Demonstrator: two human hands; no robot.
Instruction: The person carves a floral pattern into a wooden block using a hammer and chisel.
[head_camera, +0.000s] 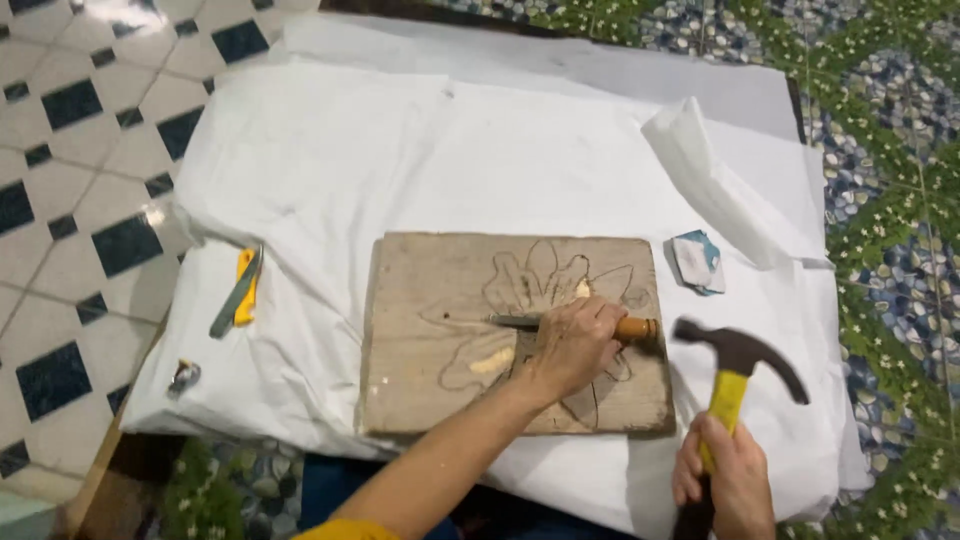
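The right hand (722, 468) is wrapped tight on a yellow hammer (735, 385) (head up), while the left hand (572, 343) fingers squeeze a chisel (575, 323) lying on the wooden board (430, 350) on the table (330, 160).

Left forearm bare, entering from bottom centre, angled up and to the right. Left hand (572, 345) palm down, knuckles up, fingers curled tight into a closed grip, wrist straight in line with forearm. Right hand (728, 478) low at bottom right, only hand and wrist in view, back of hand toward camera. Fingers wrapped fully round in a fist-like grip, thumb on the left side. Slight motion blur above right hand. Hands near each other, not touching; left higher than right.
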